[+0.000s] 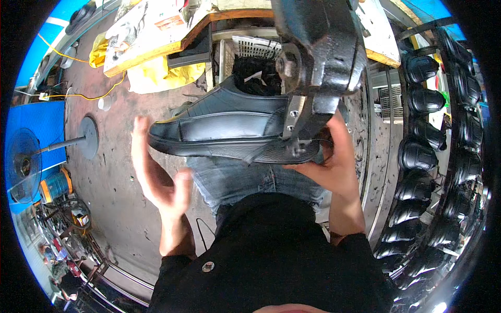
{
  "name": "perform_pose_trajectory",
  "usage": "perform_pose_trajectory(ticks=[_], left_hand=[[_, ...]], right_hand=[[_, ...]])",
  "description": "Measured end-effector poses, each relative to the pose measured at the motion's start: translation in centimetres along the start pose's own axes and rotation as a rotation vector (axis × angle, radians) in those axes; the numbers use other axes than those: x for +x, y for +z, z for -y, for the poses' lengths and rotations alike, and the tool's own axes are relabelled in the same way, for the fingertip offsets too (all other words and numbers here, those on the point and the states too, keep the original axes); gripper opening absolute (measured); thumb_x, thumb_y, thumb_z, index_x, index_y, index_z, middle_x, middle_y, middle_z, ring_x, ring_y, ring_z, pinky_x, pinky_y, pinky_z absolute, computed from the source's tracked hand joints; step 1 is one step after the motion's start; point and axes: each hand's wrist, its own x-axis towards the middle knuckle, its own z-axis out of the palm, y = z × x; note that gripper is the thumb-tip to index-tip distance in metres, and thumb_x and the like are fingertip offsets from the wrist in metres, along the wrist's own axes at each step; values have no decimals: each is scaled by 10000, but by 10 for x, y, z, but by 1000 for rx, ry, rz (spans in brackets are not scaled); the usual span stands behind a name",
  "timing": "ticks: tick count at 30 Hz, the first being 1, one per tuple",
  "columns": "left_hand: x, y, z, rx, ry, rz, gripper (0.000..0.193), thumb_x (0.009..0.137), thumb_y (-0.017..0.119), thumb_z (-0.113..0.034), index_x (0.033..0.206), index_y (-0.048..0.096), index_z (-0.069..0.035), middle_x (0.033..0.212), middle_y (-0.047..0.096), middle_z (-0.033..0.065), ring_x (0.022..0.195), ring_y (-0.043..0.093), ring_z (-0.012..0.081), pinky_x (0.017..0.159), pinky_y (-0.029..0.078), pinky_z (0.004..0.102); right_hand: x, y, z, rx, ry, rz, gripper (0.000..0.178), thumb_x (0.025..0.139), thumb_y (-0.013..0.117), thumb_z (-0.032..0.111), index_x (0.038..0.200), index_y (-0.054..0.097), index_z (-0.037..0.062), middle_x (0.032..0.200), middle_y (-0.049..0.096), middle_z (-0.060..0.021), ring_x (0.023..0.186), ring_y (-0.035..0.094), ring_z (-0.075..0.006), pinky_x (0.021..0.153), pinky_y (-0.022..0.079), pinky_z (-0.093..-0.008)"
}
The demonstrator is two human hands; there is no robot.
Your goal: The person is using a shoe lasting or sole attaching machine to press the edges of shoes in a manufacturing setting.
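Note:
A black leather shoe [224, 122] is at the black metal head of a machine [323, 57], toe to the left, sole down. The machine's lower arm and a small metal bar [293, 117] come down over the heel end. My right hand [336, 169] grips the heel end, thumb along the sole's edge; its fingers are partly hidden behind the heel and the machine. At the toe, my left hand [156, 180] is open, thumb raised and fingers stretched upward. It is slightly blurred and seems just apart from the toe. A dark thread or strip [255, 154] hangs by the sole.
Beyond the shoe are a wood-edged workbench [193, 39] and a crate [255, 47] with dark items. Racks of black shoes [417, 156] line the right. A standing fan [26, 161] is at the left, and yellow cloth or bags [162, 75] hang below the bench.

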Motion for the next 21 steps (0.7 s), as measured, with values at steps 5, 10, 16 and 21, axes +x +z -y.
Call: perform_pose_trajectory(ticks=[5,10,16,21], left_hand=[[53,44,-50,187,117,584,1047,602,912,-210,1523,438,-61,1566,424,185,1470,354,426,1183,241,630],[58,61,-47,7,-44,670,950,610,887,-63,1471,486,-36,1477,496,191,1377,475,385,1143,388,457],[23,75,-24,-370,-435,579,928,639,925,-26,1456,485,-21,1432,538,144,1318,534,268,1086,448,387],[1,93,-13,-782,-525,491,1120,568,946,82,1511,350,-14,1402,533,116,1298,534,227,1086,463,379]], right_hand=[[12,-1,14,-275,-188,78,840,658,920,201,1417,567,124,1473,531,-131,1411,435,-402,1126,418,-483],[13,-3,39,-479,-235,68,817,690,906,275,1427,565,185,1465,492,-173,1306,535,-412,1021,516,-470],[1,-7,6,-237,-328,-22,1000,625,958,338,1477,489,102,1472,445,-169,1337,503,-353,1074,463,-455],[-35,1,-118,-53,-62,-38,1015,626,960,212,1492,451,69,1543,417,-126,1374,470,-308,1150,393,-447]])
